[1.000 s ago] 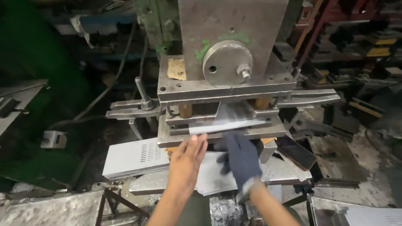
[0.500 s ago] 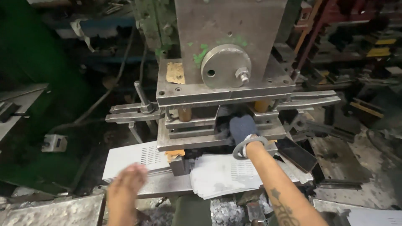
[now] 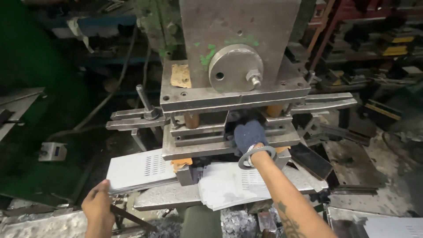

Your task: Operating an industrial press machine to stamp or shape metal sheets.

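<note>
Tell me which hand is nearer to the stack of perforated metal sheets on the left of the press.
Left. The left hand touches the near corner of the stack of perforated sheets. The gloved right hand is off to the stack's right, reaching into the press die.

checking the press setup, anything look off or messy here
The white sheets in front of the press lie fanned and askew, unlike the neater stack at the left hand. The gloved right hand reaches between the plates.
</note>
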